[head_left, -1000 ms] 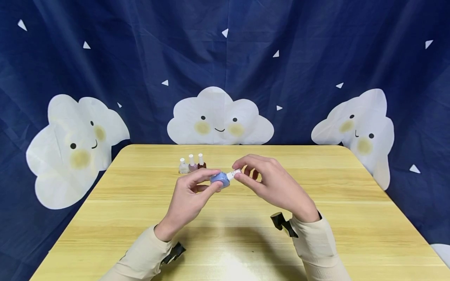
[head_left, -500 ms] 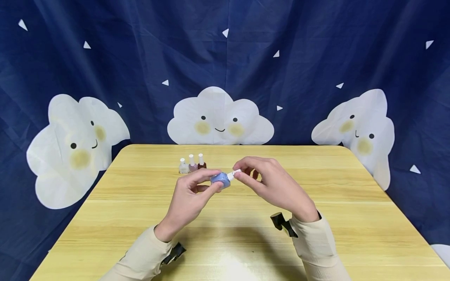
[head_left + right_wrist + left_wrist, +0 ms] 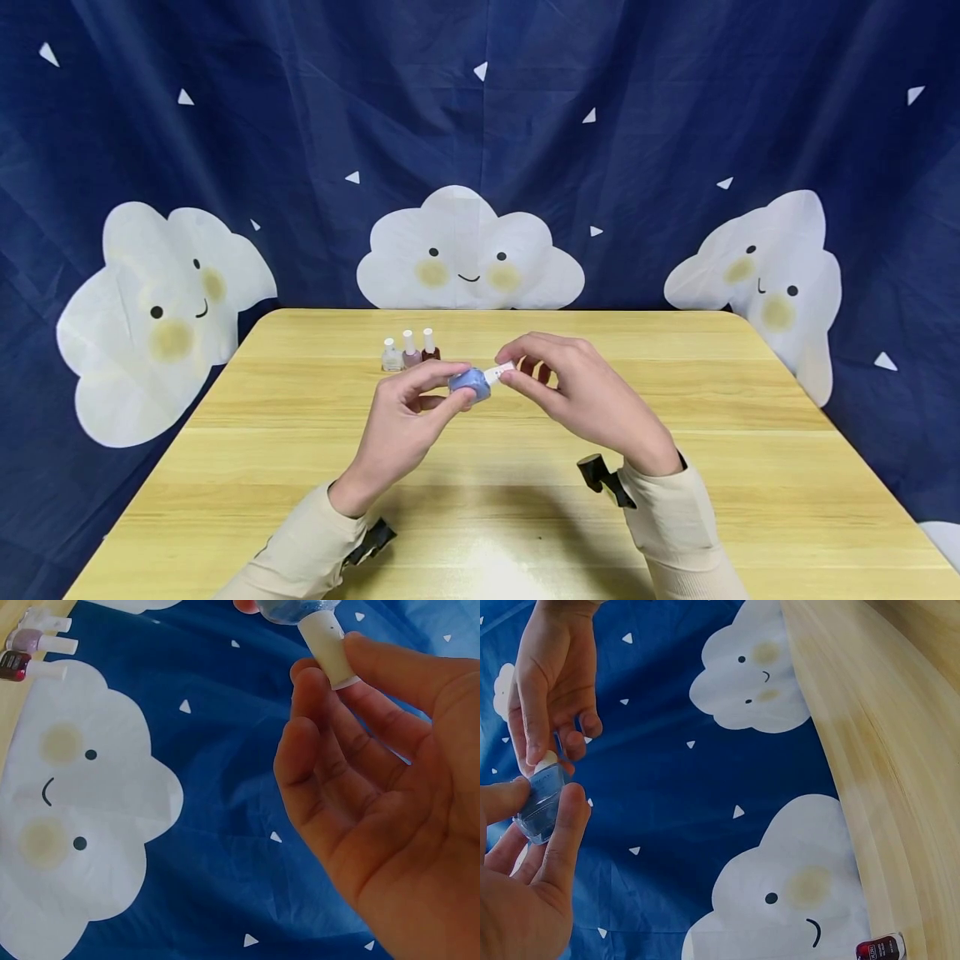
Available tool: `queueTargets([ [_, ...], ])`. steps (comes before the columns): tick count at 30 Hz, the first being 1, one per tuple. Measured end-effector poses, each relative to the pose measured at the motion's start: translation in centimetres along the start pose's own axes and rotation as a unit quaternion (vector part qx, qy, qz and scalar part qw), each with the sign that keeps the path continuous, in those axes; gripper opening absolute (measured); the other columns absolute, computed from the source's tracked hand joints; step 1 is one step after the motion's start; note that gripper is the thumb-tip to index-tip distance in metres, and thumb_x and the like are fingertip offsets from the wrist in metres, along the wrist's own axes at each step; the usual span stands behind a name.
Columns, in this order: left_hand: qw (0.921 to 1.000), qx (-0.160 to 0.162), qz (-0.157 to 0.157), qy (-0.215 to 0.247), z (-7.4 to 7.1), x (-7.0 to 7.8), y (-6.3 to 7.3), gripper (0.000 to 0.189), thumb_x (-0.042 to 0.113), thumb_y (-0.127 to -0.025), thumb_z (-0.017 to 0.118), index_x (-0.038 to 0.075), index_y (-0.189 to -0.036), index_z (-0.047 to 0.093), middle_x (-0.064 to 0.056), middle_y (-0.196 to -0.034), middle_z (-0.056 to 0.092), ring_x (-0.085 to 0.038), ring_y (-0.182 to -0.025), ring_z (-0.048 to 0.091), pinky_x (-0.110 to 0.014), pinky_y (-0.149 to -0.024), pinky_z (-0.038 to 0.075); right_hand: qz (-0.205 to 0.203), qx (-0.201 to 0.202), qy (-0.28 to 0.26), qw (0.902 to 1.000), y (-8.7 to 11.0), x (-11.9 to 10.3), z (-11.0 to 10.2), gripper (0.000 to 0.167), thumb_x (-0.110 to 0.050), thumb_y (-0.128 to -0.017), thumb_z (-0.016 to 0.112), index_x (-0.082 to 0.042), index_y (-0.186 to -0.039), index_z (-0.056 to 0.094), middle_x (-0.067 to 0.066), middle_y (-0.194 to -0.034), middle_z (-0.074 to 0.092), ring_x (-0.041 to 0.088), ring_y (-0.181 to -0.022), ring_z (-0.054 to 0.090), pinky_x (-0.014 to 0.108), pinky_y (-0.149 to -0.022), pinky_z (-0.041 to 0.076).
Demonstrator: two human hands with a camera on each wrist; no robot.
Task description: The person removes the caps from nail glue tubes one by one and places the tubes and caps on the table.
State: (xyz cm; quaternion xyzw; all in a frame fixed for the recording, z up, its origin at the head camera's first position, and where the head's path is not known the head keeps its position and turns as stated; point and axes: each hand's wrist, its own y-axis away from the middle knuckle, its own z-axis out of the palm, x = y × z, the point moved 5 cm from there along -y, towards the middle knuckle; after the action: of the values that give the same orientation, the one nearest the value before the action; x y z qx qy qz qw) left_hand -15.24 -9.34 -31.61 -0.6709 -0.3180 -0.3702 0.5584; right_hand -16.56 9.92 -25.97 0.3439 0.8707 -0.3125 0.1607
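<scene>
My left hand (image 3: 401, 425) grips a blue nail polish bottle (image 3: 470, 384) between thumb and fingers, tilted with its neck to the right. My right hand (image 3: 581, 392) pinches the bottle's white cap (image 3: 497, 372) between thumb and forefinger. The cap sits on the bottle's neck. In the left wrist view the blue bottle (image 3: 544, 801) shows between thumb and fingers, the cap mostly hidden by the other hand. Up close in the right wrist view, the white cap (image 3: 327, 649) lies against my thumb, the remaining fingers loosely bent below it.
Behind my left hand, three nail polish bottles stand in a row on the wooden table (image 3: 675, 500): a clear one (image 3: 392, 357), a pale lilac one (image 3: 411, 353) and a dark red one (image 3: 430, 348). A blue curtain (image 3: 637, 167) with smiling clouds hangs beyond the table.
The markings on the white cap have shifted, so it has turned slightly in my right fingers. Both hands and the blue bottle otherwise stay in place.
</scene>
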Motion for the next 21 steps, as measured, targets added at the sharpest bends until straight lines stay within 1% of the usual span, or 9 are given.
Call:
queueTargets([
  [8, 1.0, -0.001, 0.001, 0.0, 0.01, -0.04, 0.0, 0.027, -0.005, -0.09, 0.074, -0.002, -0.117, 0.073, -0.017, -0.108, 0.073, -0.014, -0.095, 0.074, -0.037, -0.077, 0.065, -0.009, 0.002, -0.009, 0.9999, 0.07, -0.04, -0.08, 0.013, -0.02, -0.099, 0.07, -0.017, -0.112, 0.072, -0.011, -0.099, 0.069, 0.003, -0.078, 0.06, 0.022, -0.065, 0.055],
  [13, 1.0, 0.0, 0.004, 0.001, 0.01, -0.08, 0.01, 0.027, -0.005, -0.09, 0.074, -0.001, -0.117, 0.073, -0.017, -0.109, 0.073, -0.013, -0.096, 0.074, -0.036, -0.077, 0.065, 0.003, -0.004, -0.015, 0.9999, 0.03, -0.08, -0.03, 0.015, -0.023, -0.101, 0.068, -0.018, -0.114, 0.071, -0.013, -0.101, 0.069, 0.004, -0.079, 0.06, 0.022, -0.065, 0.055],
  [17, 1.0, -0.001, 0.006, 0.001, 0.02, -0.08, -0.01, 0.027, -0.005, -0.09, 0.075, -0.002, -0.116, 0.073, -0.017, -0.108, 0.073, -0.012, -0.096, 0.074, -0.036, -0.077, 0.065, 0.013, -0.007, -0.016, 0.9997, -0.01, -0.08, -0.01, 0.014, -0.029, -0.102, 0.066, -0.021, -0.114, 0.07, -0.015, -0.097, 0.067, 0.004, -0.08, 0.06, 0.023, -0.066, 0.055],
  [21, 1.0, -0.002, 0.006, 0.002, 0.03, -0.08, -0.01, 0.027, -0.005, -0.09, 0.074, -0.002, -0.116, 0.073, -0.018, -0.108, 0.073, -0.012, -0.096, 0.074, -0.036, -0.077, 0.065, 0.016, -0.008, -0.017, 0.9997, -0.02, -0.01, 0.01, 0.013, -0.029, -0.103, 0.065, -0.02, -0.11, 0.071, -0.016, -0.092, 0.066, 0.003, -0.079, 0.061, 0.024, -0.068, 0.055],
])
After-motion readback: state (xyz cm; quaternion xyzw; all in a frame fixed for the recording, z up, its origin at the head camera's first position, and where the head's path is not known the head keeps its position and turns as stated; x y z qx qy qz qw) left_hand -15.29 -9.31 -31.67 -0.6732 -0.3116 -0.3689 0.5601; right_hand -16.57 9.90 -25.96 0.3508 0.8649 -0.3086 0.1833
